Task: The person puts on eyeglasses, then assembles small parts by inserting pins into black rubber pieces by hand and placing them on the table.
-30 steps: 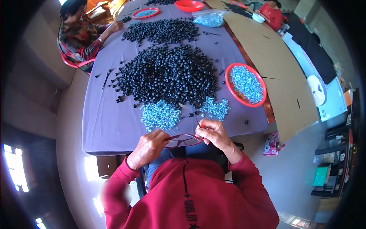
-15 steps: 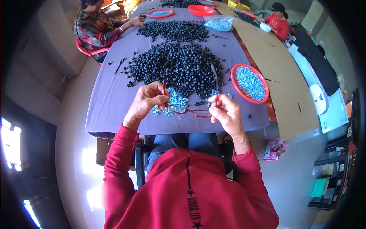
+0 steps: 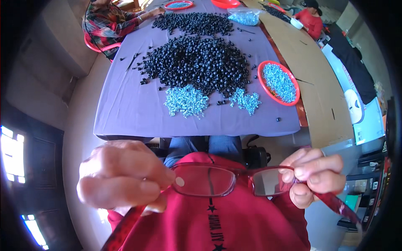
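A pair of red-framed eyeglasses [image 3: 243, 172] is held up close, with its lenses facing me and both arms unfolded. My left hand [image 3: 123, 173] is closed on the left hinge end of the frame. At the right hinge, my right hand [image 3: 316, 173] pinches the frame between thumb and fingers. Beyond my hands, a large heap of black beads [image 3: 194, 62] lies on the purple-covered table [image 3: 134, 119]. Two small piles of shiny blue beads, a larger one [image 3: 186, 101] and a smaller one [image 3: 246, 101], sit at the heap's near side.
A red plate [image 3: 298, 98] of blue beads stands at the table's right edge. Farther back are another black heap [image 3: 192, 23] and a clear bag of blue beads [image 3: 245, 17]. One person [image 3: 111, 23] sits at the far left, another [image 3: 312, 23] at the far right beyond a cardboard-covered surface [image 3: 322, 104].
Both hands have lifted the eyeglasses from over the table's near edge toward me, and they now look much larger. The blue bead piles have come into full view.
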